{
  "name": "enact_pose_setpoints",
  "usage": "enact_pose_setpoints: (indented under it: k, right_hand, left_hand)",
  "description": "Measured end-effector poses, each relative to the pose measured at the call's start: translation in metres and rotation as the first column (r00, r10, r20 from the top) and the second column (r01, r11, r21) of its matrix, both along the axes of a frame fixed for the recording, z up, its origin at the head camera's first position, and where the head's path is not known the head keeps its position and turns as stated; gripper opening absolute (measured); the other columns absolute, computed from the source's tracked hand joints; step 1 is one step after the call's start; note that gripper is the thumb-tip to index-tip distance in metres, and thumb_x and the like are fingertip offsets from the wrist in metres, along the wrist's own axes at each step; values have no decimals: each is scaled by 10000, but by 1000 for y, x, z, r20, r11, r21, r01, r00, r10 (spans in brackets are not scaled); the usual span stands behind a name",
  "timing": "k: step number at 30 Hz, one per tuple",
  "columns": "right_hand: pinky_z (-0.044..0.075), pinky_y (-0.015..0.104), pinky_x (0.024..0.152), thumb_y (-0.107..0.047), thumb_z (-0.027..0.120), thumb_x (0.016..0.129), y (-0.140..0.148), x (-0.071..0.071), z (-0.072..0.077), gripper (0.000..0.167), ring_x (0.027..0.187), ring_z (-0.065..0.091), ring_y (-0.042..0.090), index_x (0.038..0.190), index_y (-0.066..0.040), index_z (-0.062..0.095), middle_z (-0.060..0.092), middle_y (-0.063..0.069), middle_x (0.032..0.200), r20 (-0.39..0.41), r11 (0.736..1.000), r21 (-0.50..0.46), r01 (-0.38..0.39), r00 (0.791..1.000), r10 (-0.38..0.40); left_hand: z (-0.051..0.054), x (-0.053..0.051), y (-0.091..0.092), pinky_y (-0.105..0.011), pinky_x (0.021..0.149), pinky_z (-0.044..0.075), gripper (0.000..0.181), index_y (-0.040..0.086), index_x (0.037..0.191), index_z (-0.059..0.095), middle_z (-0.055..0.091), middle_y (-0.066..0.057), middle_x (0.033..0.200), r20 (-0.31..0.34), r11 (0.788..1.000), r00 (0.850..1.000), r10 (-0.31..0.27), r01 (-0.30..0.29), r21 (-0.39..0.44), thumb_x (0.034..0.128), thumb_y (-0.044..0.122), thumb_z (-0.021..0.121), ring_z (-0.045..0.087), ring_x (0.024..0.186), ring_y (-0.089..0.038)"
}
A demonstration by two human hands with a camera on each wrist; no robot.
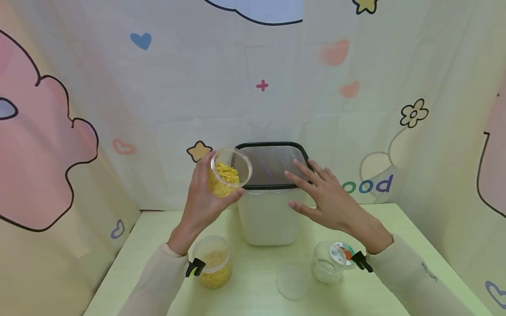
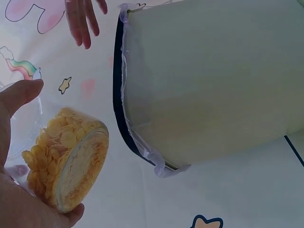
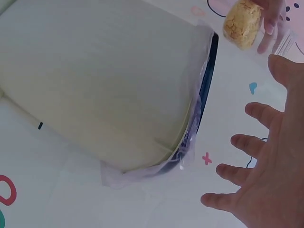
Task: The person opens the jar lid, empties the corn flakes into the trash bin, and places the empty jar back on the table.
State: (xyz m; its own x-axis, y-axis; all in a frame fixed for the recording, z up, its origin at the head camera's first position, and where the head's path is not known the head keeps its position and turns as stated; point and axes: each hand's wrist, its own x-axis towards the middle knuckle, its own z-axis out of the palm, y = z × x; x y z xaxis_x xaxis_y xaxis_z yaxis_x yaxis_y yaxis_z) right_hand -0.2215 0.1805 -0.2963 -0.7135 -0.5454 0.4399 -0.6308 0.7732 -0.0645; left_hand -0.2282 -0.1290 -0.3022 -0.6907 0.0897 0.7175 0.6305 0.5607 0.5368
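My left hand [image 1: 204, 193] grips a clear plastic jar [image 1: 231, 169] partly filled with yellow corn flakes [image 2: 52, 137]. The jar is tilted, its open mouth beside the left rim of a pale trash bin [image 1: 270, 219]. A black ring [image 1: 272, 187] holds a thin clear liner [image 1: 269, 164] at the bin's top. Over the bin's right side hovers my right hand [image 1: 326, 197], fingers spread and holding nothing. In the right wrist view those fingers [image 3: 251, 142] stand apart from the bin's rim.
On the table [image 1: 158, 237], a second clear jar [image 1: 215, 270] with yellow contents stands front left. A round translucent lid [image 1: 291, 282] lies front centre. Front right stands another clear jar [image 1: 327, 267], with a colourful round lid [image 1: 348, 253] behind it. A printed curtain [image 1: 178, 87] hangs behind.
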Motion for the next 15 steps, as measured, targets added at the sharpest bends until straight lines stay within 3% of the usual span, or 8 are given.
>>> enact_pose_setpoints:
  k: [8,15]
  right_hand:
    - [169,628,1183,-489,555,961,6,-23,13,672,1500,185,412,1546,-259,318,212,85,1644,55,997,-52,50,997,-47]
    - [287,631,1138,-467,574,957,10,-46,16,704,1463,270,421,1550,-194,310,261,141,1617,87,992,-67,102,992,-96]
  left_hand:
    - [7,-11,6,-534,1003,480,999,160,1506,309,401,-53,1488,-14,1000,1000,-10,10,-15,701,348,869,425,1333,-259]
    - [11,-21,11,-519,982,481,999,165,1502,313,431,-49,1452,-10,1000,1000,-13,13,-27,696,361,869,432,1282,-246]
